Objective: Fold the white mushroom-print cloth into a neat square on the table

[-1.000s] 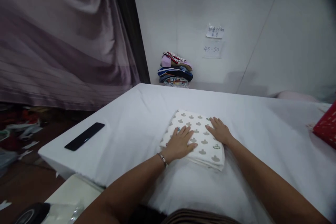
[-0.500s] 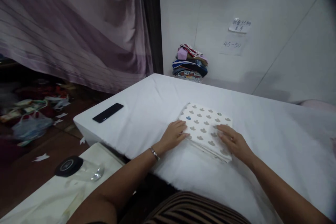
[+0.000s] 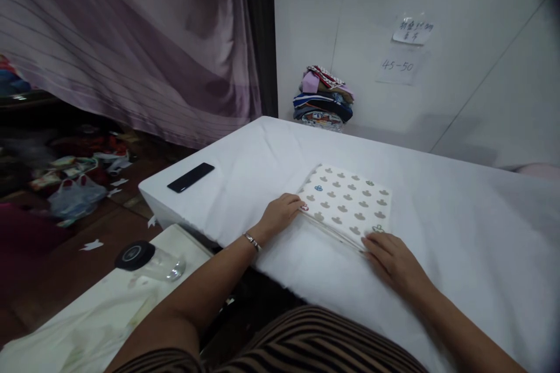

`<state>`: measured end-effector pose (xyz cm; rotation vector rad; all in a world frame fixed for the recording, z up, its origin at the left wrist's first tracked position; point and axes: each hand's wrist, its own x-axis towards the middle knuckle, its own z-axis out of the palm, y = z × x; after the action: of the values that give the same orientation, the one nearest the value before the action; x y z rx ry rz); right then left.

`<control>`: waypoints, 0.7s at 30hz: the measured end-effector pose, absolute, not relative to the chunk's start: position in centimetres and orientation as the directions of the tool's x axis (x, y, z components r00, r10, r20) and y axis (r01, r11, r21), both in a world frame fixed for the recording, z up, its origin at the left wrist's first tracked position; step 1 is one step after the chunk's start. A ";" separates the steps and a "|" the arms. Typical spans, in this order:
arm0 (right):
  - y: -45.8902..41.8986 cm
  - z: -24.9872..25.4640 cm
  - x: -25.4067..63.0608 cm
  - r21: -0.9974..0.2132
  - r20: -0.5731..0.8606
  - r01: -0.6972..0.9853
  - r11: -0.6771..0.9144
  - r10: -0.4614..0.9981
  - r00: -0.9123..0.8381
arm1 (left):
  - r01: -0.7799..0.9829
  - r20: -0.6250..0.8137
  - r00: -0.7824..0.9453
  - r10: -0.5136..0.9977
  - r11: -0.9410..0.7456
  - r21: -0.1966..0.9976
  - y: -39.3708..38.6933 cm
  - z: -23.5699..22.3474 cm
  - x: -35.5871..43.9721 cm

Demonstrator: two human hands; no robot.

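A folded white cloth (image 3: 345, 201) with a grey printed pattern and a few coloured motifs lies flat, its layered near edge facing me. At its near left corner is my left hand (image 3: 282, 213), a bracelet on the wrist, with the fingers closed on the edge. My right hand (image 3: 391, 256) grips the near right corner, fingers together on top; its thumb is mostly hidden. Under the cloth is a table (image 3: 245, 169) covered in white fabric.
A black phone (image 3: 191, 178) rests near the table's left edge. Lower left, a clear jar with a black lid (image 3: 136, 255) lies on a pale surface. Folded fabrics (image 3: 322, 99) are stacked by the wall. A purple curtain (image 3: 188, 58) hangs left; plastic bags (image 3: 77, 197) sit on the floor.
My hands have shifted from the cloth's sides and top to its two near corners. The near edge looks straighter and neater. The camera view has turned slightly left.
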<state>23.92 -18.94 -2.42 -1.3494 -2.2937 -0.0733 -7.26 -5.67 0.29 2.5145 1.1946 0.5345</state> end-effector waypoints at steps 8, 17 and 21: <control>-19.3 -3.1 23.7 -0.142 0.450 0.836 0.531 0.787 -0.423 | 0.686 0.273 0.521 0.809 -0.587 0.429 -5.8 -0.3 -7.5; -15.8 0.8 24.5 -0.330 0.398 0.830 0.450 0.864 -0.310 | 0.337 -0.090 0.009 0.996 0.082 0.938 -7.6 -1.2 -5.9; -9.0 1.1 26.2 -0.367 0.343 0.896 0.250 0.932 -0.119 | 0.188 -0.252 0.010 0.968 0.245 0.951 -7.2 -0.8 -5.7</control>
<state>26.16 -9.04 1.12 -1.6584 -2.0262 0.0933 -5.71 -7.19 -0.80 1.1657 1.4270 0.9017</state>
